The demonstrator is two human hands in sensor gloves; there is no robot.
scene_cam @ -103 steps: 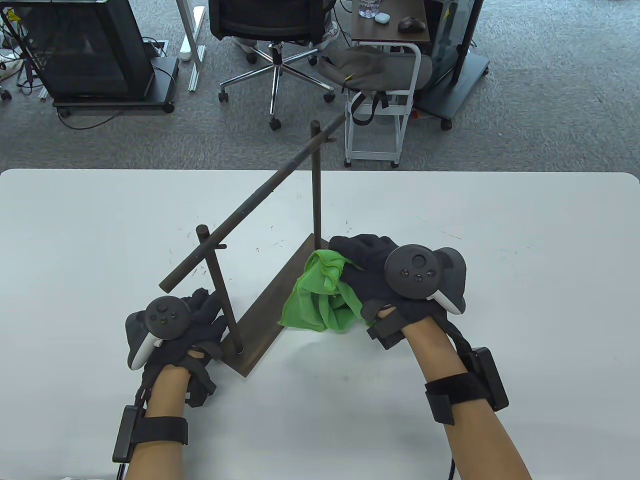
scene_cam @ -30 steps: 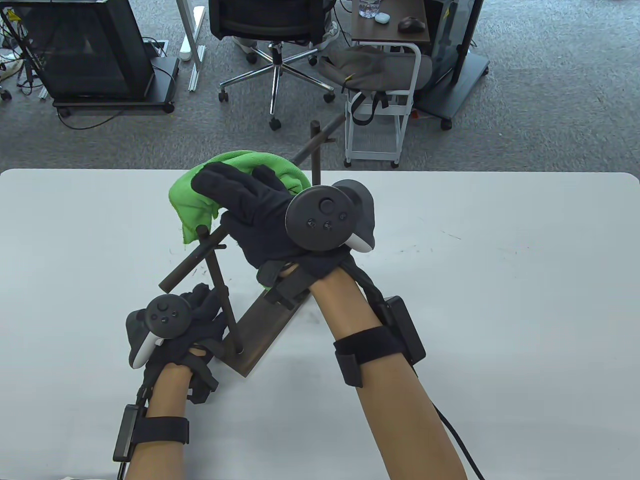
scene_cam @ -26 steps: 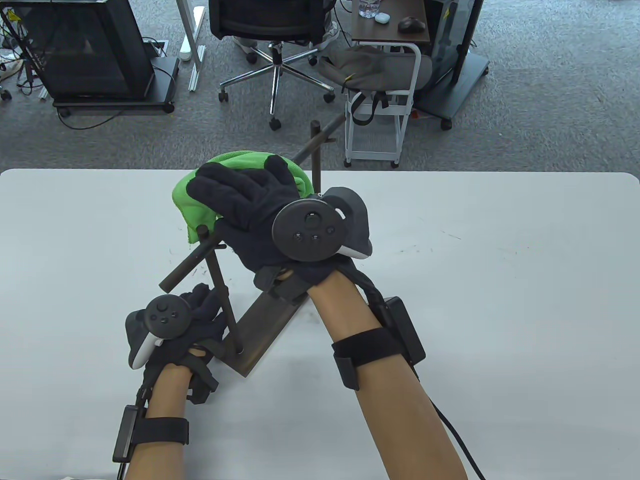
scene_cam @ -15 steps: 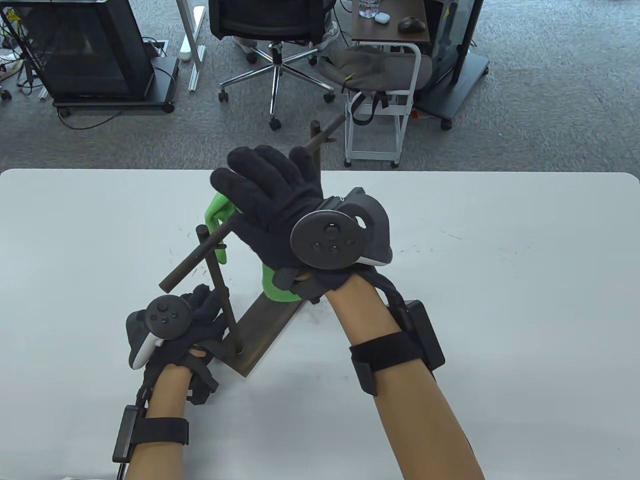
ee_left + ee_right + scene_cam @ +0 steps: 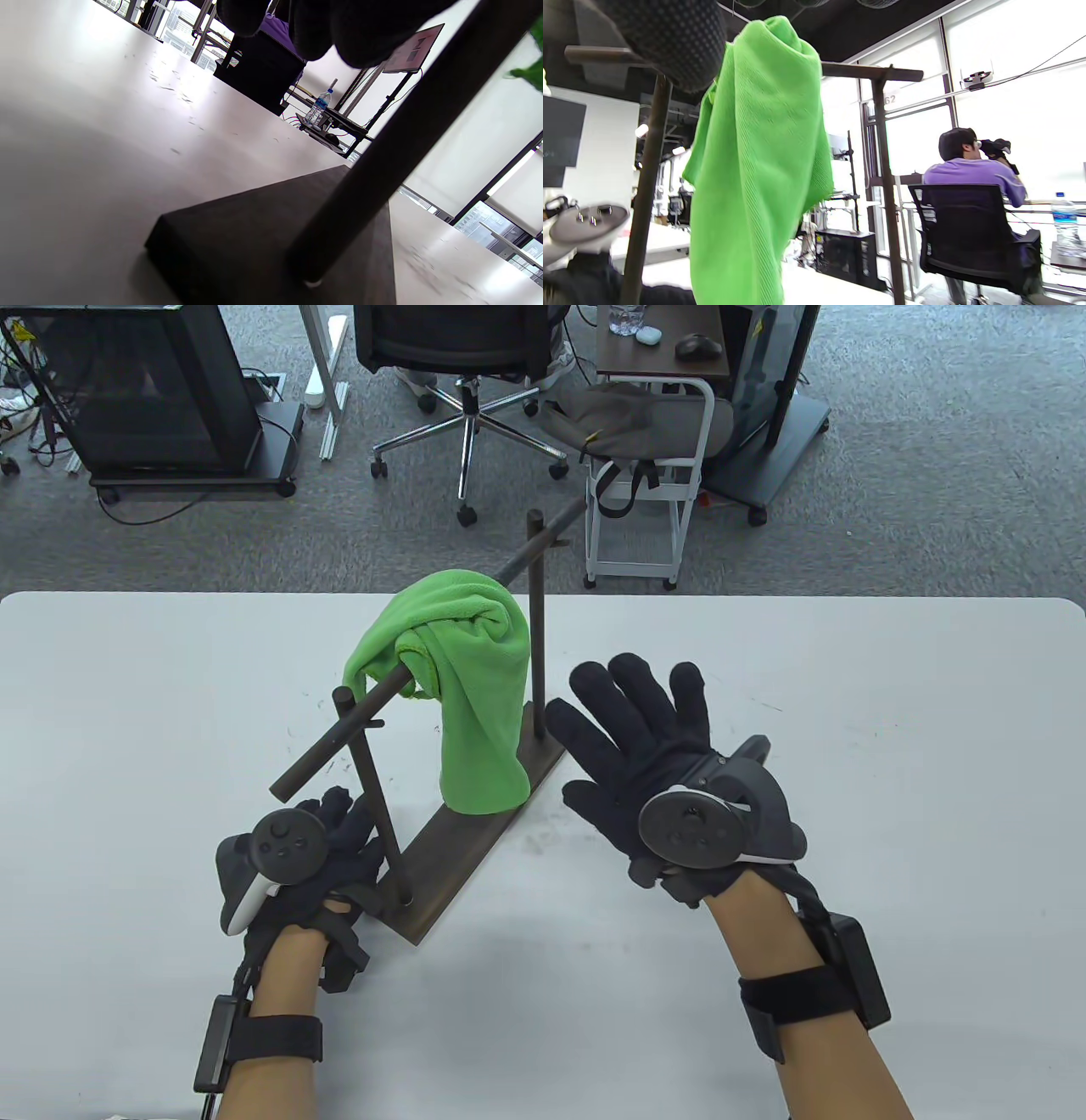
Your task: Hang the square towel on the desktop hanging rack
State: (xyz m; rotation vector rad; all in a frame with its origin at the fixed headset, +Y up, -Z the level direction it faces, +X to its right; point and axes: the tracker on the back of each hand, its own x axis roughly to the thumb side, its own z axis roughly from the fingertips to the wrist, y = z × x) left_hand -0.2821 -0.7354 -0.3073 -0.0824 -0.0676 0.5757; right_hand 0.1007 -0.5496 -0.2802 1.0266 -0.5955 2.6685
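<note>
Towel [image 5: 471, 691] is over the rack's crossbar [image 5: 399, 684], bunched up, w/ its long side hanging down toward the base plate [image 5: 475, 836] on my side of the bar; the rest sits wadded on top and a bit behind. Bar runs diagonally, near-left to far-right, so the towel lies up and left of my right hand [image 5: 657, 768] and up-right of my left hand [image 5: 318, 848]. Right hand is off it, fingers spread, holding nothing, near the hanging end, so it's the closer one for any tidy-up. Left hand rests by the near post [image 5: 373, 793] at the base on the counter [image 5: 848, 814]; whether it's gripping the post, can't tell. Looks basically hung to me, maybe needs spreading along the bar.
</note>
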